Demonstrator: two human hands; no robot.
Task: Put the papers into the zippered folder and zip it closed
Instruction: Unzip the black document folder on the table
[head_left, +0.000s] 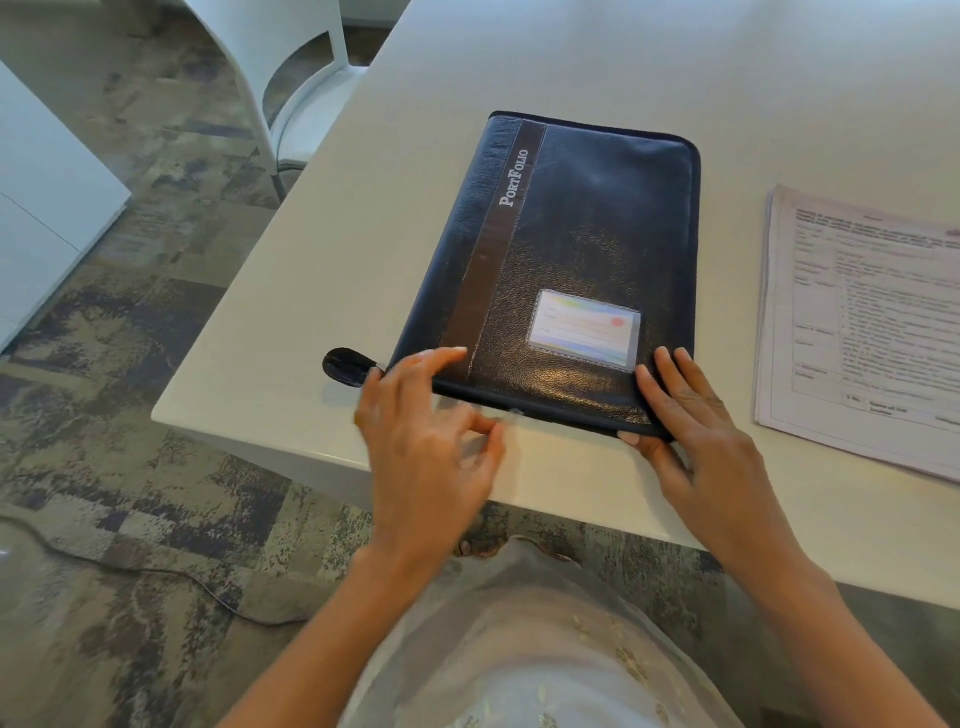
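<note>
A dark navy, grained leather-look zippered folder (566, 260) with rounded corners, a smooth brown vertical band printed "PortFolio" and a clear plastic card pocket (584, 332) is laid flat near the front left corner of the matte white table (322, 270). Its near edge is pinned by the right hand (691, 415), fingers spread flat on the cover and thumb tucked under the edge. The left hand (426, 426) is blurred, fingers loosely curled at the near edge beside a glossy rounded pull tab (345, 366); whether anything is pinched cannot be told. A stack of printed white papers (862, 327) is seen just right of the folder, apart from it.
</note>
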